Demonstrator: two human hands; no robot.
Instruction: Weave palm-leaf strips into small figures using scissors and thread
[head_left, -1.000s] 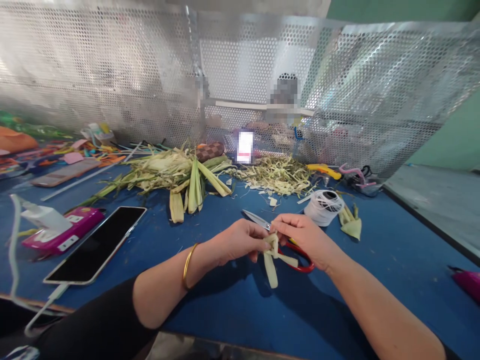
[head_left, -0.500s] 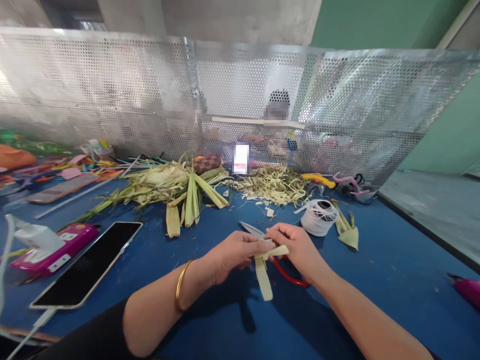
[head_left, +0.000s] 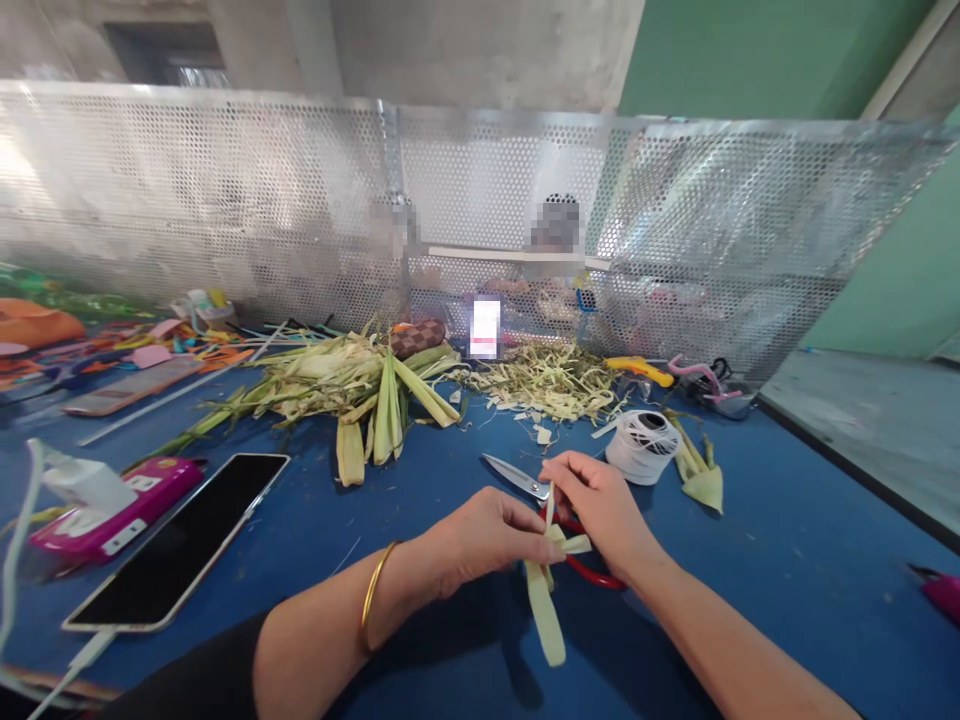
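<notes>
Both my hands meet over the blue table (head_left: 787,560), working a pale palm-leaf strip (head_left: 546,610). My left hand (head_left: 487,535), with a gold bangle on the wrist, pinches the folded part of the strip. My right hand (head_left: 600,510) pinches another end of the same strip, pointing up. A long tail of the strip hangs down toward me. Red-handled scissors (head_left: 525,482) lie on the table just behind my hands, blades pointing left.
A pile of palm leaves (head_left: 352,375) and a heap of leaf trimmings (head_left: 551,375) lie farther back. A spool of white thread (head_left: 645,445) stands right of the scissors. A phone (head_left: 180,540) and pink box (head_left: 112,500) lie left. A perforated metal screen (head_left: 225,220) backs the table.
My hands have folded the strip further: one end now points up from my right fingers and the tail hangs lower. The view has tilted up slightly.
</notes>
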